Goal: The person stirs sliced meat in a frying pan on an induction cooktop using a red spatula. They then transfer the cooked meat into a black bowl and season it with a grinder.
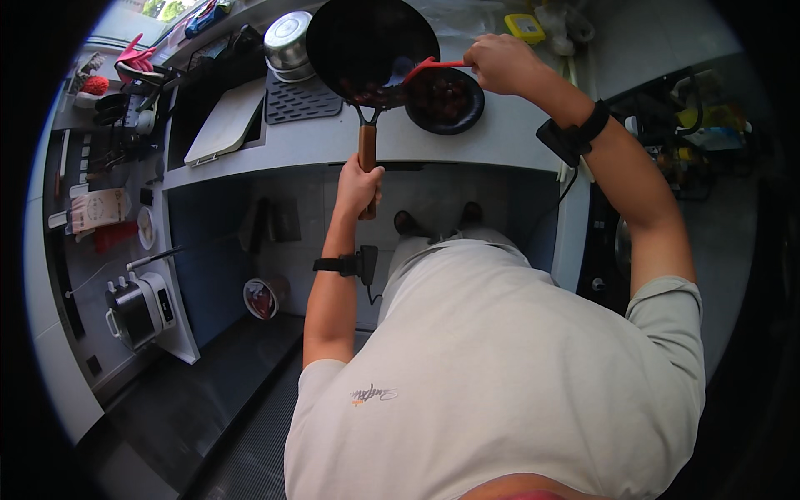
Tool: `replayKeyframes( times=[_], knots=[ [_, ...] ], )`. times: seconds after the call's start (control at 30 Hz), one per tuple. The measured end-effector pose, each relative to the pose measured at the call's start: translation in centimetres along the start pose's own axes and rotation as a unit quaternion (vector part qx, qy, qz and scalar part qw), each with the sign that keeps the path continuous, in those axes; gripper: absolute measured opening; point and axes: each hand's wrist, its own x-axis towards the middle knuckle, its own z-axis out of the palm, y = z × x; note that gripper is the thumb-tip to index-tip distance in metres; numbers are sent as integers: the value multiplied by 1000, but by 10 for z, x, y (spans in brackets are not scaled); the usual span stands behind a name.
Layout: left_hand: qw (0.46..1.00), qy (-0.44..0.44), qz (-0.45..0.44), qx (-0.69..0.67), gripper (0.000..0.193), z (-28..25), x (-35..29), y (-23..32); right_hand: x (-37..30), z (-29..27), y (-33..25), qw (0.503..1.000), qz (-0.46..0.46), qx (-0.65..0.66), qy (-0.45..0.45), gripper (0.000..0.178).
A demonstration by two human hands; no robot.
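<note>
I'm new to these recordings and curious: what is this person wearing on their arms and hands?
Both hands are bare. The left hand has a black strap with a small black box at the wrist, a thin cable hanging from it. The right hand has the same black band and box. Short, pale grey-beige sleeves end above the elbows.

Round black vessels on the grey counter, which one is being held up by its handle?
The black wok with the wooden handle, gripped by the left hand and tilted. The black bowl of dark red food sits on the counter beside it.
</note>
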Motion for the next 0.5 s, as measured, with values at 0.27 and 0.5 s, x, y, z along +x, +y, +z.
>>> replayKeyframes(
  times=[0.27,0.5],
  knots=[
    [1000,-8,-6,1,23,1,-2,0,-11,-9,19,999,7,33,39,21],
    [1000,-5,-4,8,22,2,-2,4,3,4,10,999,30,9,34,21]
  ],
)
